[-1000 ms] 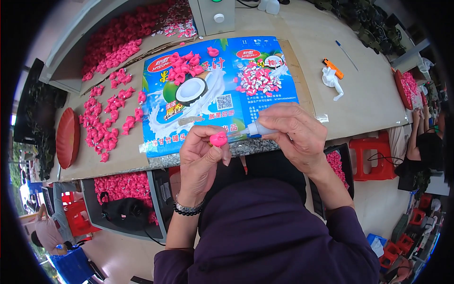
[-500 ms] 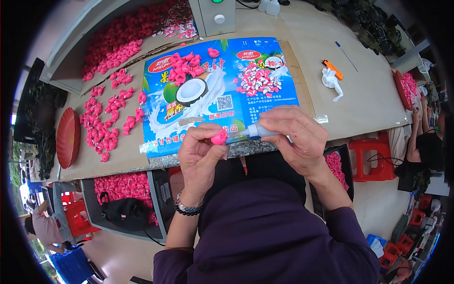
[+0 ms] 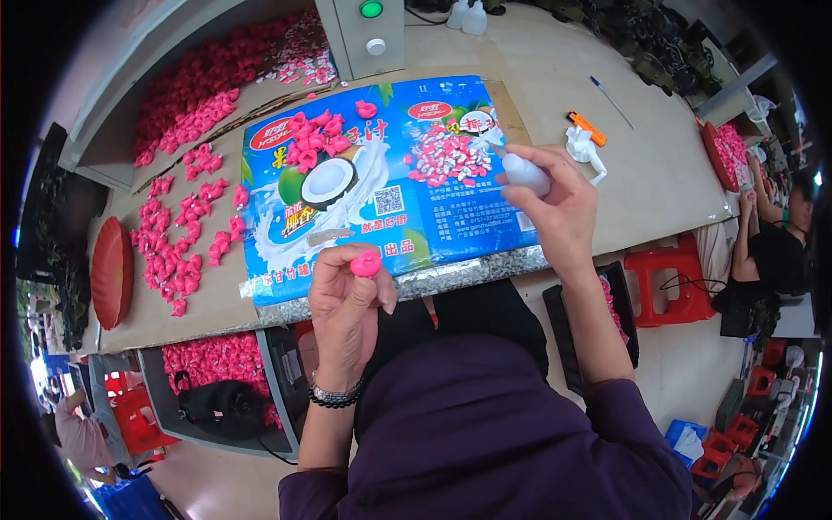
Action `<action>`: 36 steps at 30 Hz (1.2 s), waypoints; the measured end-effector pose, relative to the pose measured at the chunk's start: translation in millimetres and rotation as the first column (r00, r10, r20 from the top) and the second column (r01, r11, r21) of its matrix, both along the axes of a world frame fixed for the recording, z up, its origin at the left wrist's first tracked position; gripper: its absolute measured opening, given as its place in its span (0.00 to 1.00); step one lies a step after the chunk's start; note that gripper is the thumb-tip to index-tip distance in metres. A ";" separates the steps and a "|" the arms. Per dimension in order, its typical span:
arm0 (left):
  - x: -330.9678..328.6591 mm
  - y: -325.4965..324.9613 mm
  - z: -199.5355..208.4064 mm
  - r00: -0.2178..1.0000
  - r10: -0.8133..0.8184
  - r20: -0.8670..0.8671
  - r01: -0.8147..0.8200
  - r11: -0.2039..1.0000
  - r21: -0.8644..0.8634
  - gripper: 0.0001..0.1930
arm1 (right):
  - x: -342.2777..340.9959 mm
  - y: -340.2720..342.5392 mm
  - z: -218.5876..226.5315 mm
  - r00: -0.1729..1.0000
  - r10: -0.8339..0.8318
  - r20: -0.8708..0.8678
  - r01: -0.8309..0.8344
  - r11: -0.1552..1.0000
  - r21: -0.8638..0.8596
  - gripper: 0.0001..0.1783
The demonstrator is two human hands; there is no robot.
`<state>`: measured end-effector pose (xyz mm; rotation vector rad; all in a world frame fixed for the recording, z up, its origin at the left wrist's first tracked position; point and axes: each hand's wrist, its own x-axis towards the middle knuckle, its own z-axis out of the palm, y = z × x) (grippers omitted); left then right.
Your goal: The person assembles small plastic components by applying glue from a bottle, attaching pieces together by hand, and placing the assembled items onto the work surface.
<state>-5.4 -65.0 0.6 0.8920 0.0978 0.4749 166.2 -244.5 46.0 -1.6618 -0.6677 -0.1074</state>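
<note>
My left hand (image 3: 340,299) pinches a small pink plastic piece (image 3: 366,263) between thumb and fingers, just above the table's front edge. In my right hand (image 3: 565,204) is a small white squeeze bottle (image 3: 527,177). Its thin nozzle points up and left, close to a heap of tiny pink-and-white parts (image 3: 451,154). Bottle and pink piece are well apart. Both hands are over or near a blue printed cardboard sheet (image 3: 347,227), which also carries a cluster of larger pink pieces (image 3: 316,139).
Many pink pieces (image 3: 169,251) lie to the left, beside a red dish (image 3: 119,273). An orange cutter (image 3: 587,128), a crumpled white tissue (image 3: 583,152) and a pen (image 3: 611,101) lie to the right. A grey box with a green button (image 3: 371,9) stands behind. Below is an open drawer (image 3: 283,390).
My right hand has drawn the bottle away from the pink piece, up and to the right, its nozzle now turned up. The left hand still holds the piece, slightly lower and farther left.
</note>
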 end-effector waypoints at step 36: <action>3.2 -22.1 -14.5 0.992 0.036 -0.123 -0.013 0.983 0.183 0.11 | -50.4 36.6 -13.8 0.932 0.340 -0.122 -0.349 0.936 -0.054 0.06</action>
